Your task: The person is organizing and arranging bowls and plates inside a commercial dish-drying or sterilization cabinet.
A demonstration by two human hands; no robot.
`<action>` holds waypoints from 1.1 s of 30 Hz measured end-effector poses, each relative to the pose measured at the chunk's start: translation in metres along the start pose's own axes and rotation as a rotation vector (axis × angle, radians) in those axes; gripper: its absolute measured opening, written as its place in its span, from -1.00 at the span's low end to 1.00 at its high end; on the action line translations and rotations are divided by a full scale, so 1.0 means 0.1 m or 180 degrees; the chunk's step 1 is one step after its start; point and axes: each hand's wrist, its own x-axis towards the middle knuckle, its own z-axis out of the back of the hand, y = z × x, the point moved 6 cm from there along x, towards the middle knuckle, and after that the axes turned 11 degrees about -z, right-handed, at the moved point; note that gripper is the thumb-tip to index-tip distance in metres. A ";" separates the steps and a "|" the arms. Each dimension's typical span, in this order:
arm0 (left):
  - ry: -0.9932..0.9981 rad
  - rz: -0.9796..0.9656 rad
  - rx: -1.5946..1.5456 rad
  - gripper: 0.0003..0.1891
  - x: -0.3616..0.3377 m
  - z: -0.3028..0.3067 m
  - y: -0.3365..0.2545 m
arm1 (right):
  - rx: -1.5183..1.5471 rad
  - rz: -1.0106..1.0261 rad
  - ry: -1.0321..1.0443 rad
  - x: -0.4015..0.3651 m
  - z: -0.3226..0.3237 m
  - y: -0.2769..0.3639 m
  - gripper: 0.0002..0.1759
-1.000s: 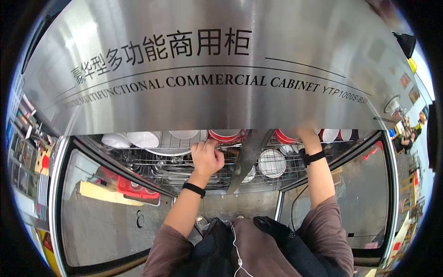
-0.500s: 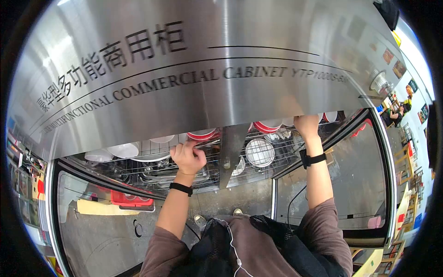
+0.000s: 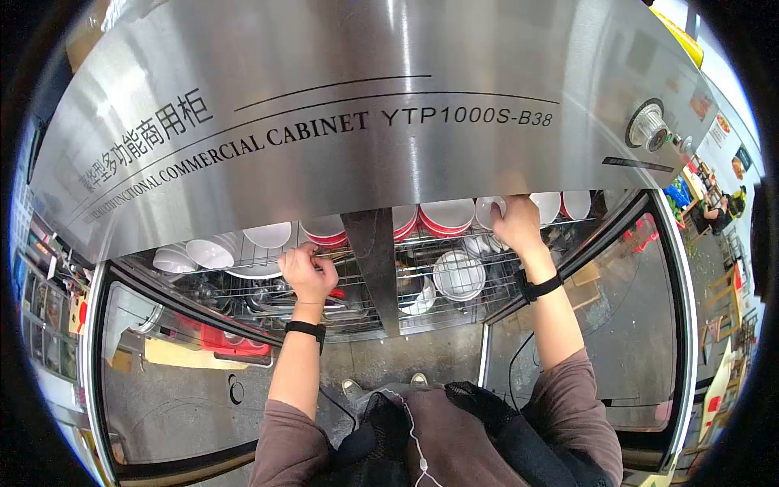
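My left hand [image 3: 308, 274] is at the front edge of the wire rack [image 3: 264, 268], its fingers curled over the wire. Farther right, my right hand [image 3: 517, 225] reaches in under the steel panel, with its thumb against a white bowl [image 3: 488, 213]; the other fingertips are partly hidden. White bowls with red outsides [image 3: 448, 216] stand just left of that bowl. More white bowls [image 3: 545, 206] are on its right. At the rack's left end, white bowls [image 3: 213, 251] lie tilted.
A steel cabinet panel [image 3: 324, 162] overhangs the rack. Glass doors stand open at left [image 3: 187, 365] and right [image 3: 584, 325]. White plates [image 3: 459, 276] sit on a lower shelf. A dark upright post [image 3: 372, 268] divides the cabinet. A red basket [image 3: 231, 342] shows beyond the left door.
My right hand has shifted left among the bowls, and its thumb now shows. My left hand stays at the rack edge with its fingers more curled. The head view has turned right.
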 end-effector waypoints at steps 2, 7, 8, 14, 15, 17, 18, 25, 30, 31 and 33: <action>0.0064 0.0040 0.0002 -0.67 -0.01 0.01 0.01 | 0.0084 -0.0118 0.0092 0.02 -0.04 0.02 -0.51; 0.0158 0.0039 0.0074 -0.69 0.02 0.02 0.00 | -0.0146 -0.0313 0.0773 0.09 -0.13 0.09 -0.44; 0.0208 0.0078 0.0037 -0.68 0.01 0.02 0.00 | -0.0277 -0.0284 0.0936 0.10 -0.15 0.11 -0.42; 0.0093 0.0007 0.0062 -0.66 0.02 0.02 0.01 | -0.0553 0.0064 0.0602 0.10 -0.19 0.03 -0.65; 0.0068 -0.0010 0.0074 -0.65 0.02 0.02 0.02 | -0.0677 0.0223 0.0607 0.10 -0.19 0.03 -0.67; 0.0031 -0.0054 0.0006 -0.64 0.02 0.02 0.02 | -0.0538 0.0173 0.0255 0.10 -0.11 0.03 -0.70; 0.0019 -0.0071 -0.0029 -0.64 0.01 0.02 0.03 | -0.0469 0.0147 0.0087 0.09 -0.06 0.06 -0.72; -0.0055 -0.0134 -0.0276 -0.64 -0.05 0.00 0.10 | -0.0439 0.0203 -0.0265 0.00 0.22 0.19 -0.70; -0.0134 -0.0280 -0.0362 -0.65 -0.01 0.03 0.10 | -0.0363 0.0607 -0.0522 0.01 0.21 0.58 -0.66; -0.0114 -0.0298 -0.0393 -0.65 -0.01 0.03 0.11 | -0.0209 0.0776 -0.0607 0.02 0.16 0.73 -0.67; -0.0088 -0.0331 -0.0442 -0.65 0.00 0.04 0.12 | -0.0265 0.0952 -0.0588 0.09 -0.02 0.88 -0.66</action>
